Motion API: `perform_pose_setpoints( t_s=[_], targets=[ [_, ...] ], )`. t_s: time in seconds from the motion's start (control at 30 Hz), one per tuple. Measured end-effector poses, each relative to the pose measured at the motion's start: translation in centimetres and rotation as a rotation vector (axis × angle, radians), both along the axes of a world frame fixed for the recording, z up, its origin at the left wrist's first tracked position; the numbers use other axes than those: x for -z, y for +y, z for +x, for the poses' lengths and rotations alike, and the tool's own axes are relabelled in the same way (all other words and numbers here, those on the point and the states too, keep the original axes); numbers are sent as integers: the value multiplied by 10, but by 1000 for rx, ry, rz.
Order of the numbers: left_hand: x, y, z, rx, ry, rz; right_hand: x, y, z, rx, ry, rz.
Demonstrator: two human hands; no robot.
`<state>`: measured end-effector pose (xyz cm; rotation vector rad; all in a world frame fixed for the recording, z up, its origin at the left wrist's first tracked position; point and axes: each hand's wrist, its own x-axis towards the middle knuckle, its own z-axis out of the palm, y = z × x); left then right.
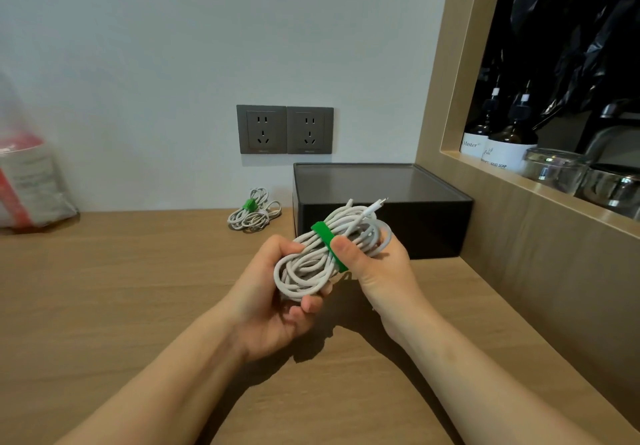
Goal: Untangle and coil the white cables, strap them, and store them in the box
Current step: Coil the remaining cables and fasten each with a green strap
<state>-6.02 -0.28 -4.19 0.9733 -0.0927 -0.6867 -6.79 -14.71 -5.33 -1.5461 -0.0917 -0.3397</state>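
A coil of white cable (311, 264) is held above the wooden desk (121, 306), with a green strap (323, 233) wrapped round its middle. My left hand (273, 299) grips the coil's lower end from beneath. My right hand (377, 268) holds the upper end, its thumb pressing on the strap. Two connector ends stick out at the top of the coil. Just behind the coil stands the black box (433, 226), its lid on. A second bundle of white cable (254, 212) with a green strap lies on the desk by the wall, left of the box.
Two grey wall sockets (284, 129) sit above the box. A plastic bag (27, 181) with red print lies at the far left. At right, a wooden shelf frame (450, 98) holds dark soap bottles (509, 139) and glass jars (554, 167).
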Motion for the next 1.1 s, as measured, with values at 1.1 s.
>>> perform_pose_setpoints(
  t_s=[1.1],
  targets=[
    [40,53,47,-963,-684,1033,26,-7,2,195,69,-656]
  ],
)
